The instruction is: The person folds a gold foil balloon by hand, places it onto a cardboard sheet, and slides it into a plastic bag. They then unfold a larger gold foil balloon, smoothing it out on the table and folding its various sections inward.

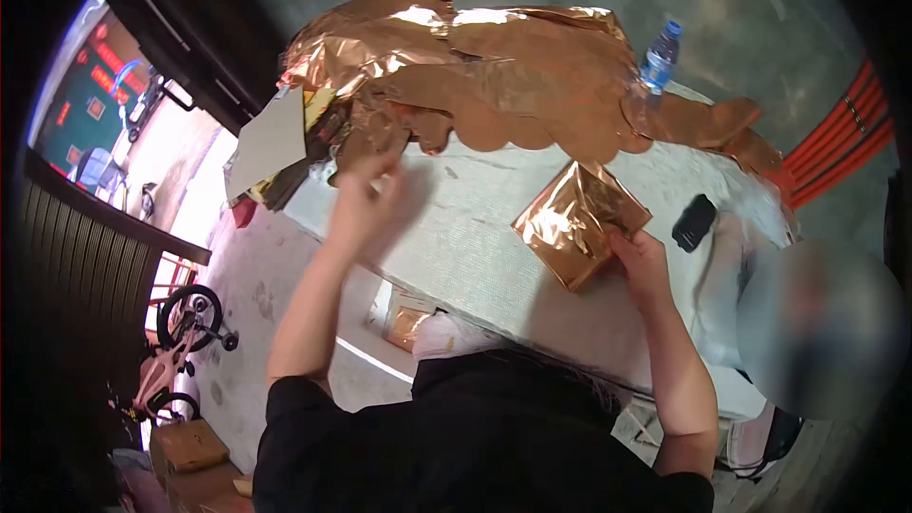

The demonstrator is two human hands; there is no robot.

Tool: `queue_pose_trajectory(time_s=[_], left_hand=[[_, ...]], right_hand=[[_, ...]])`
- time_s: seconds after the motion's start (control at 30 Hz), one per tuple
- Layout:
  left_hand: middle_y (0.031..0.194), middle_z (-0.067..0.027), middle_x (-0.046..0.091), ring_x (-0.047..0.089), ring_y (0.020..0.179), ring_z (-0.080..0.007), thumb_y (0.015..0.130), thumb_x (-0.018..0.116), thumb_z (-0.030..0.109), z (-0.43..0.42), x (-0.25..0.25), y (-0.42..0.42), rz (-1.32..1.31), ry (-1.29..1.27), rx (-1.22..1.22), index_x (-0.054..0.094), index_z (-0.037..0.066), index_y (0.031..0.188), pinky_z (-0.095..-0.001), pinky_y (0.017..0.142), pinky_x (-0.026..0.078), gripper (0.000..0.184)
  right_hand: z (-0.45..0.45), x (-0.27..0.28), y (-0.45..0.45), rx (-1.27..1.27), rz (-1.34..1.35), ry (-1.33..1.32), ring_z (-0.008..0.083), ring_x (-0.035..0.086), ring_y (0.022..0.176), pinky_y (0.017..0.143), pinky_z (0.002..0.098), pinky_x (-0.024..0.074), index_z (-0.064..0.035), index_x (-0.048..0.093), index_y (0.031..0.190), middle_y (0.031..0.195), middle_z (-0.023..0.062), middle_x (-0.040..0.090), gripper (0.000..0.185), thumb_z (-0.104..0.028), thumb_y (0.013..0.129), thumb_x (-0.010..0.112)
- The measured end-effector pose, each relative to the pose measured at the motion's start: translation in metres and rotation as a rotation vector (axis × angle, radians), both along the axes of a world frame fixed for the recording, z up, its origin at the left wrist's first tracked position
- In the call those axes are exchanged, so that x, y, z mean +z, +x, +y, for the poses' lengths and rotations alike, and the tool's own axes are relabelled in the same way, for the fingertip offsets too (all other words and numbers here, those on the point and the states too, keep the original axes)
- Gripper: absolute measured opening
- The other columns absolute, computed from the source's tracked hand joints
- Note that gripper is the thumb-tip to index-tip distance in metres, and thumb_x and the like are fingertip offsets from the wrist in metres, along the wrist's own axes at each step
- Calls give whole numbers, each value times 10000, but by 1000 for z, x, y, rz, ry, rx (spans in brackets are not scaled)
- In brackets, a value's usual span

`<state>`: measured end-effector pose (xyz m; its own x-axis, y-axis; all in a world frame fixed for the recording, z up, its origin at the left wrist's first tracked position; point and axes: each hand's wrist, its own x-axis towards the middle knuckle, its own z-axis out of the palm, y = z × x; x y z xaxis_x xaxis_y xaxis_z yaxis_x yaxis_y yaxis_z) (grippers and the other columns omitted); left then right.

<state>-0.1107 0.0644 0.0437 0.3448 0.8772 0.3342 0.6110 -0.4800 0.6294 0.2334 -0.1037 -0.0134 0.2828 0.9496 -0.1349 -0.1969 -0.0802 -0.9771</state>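
Note:
A folded square of shiny copper foil (576, 224) lies over the white table (456, 228), with my right hand (640, 261) pinching its lower right edge. My left hand (366, 204) is over the table's left part, smeared by motion; whether its fingers hold anything cannot be made out. Just beyond it are round-edged copper pieces (503, 114), some overlapping, below a large crumpled copper foil sheet (380, 33) along the table's far side.
A water bottle (661, 57) stands at the back right. A black object (694, 223) and clear plastic (727, 275) lie on the right. Grey board (271, 142) and scraps sit at the left end. A blurred round shape (822, 323) is at the far right.

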Motion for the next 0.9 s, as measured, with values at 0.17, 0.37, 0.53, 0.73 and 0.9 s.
queue_pose_trajectory(time_s=[0.17, 0.37, 0.53, 0.73, 0.9], left_hand=[[942, -188, 666, 629, 854, -365, 809, 705, 269, 77, 27, -95, 448, 355, 467, 648, -2, 1005, -400, 795, 501, 339], [869, -185, 638, 616, 842, -378, 666, 733, 223, 80, 31, -113, 598, 152, 279, 603, 7, 814, -450, 765, 496, 293], [964, -174, 665, 626, 897, -364, 755, 671, 133, 80, 24, -127, 515, 165, 296, 654, 23, 962, -422, 766, 510, 235], [991, -132, 691, 664, 884, -308, 824, 627, 55, 40, 37, -103, 340, 789, 272, 669, 49, 1013, -379, 760, 528, 194], [923, -57, 645, 628, 827, -252, 702, 622, 61, -71, 31, 13, 556, 570, -307, 627, 80, 1094, -347, 679, 525, 392]], right_hand=[[2, -10, 5, 4, -51, 14, 72, 604, 843, 744, 229, 487, 19, 628, 1101, 966, 19, 668, 219, -121, 942, 577], [2, -18, 13, 22, -61, -12, 88, 622, 884, 773, 240, 502, 18, 606, 1168, 1026, 34, 669, 268, -122, 943, 568], [4, -1, -1, -35, 16, 12, 65, 616, 774, 667, 206, 491, 14, 637, 1057, 931, 36, 683, 177, -113, 946, 582], [4, 3, -3, -42, 33, 29, 97, 641, 736, 626, 259, 540, 24, 617, 1062, 910, 64, 684, 186, -117, 958, 555], [3, -4, 31, -96, 368, 295, 131, 632, 644, 569, 283, 559, -25, 571, 912, 827, 84, 660, 109, -119, 960, 542]])
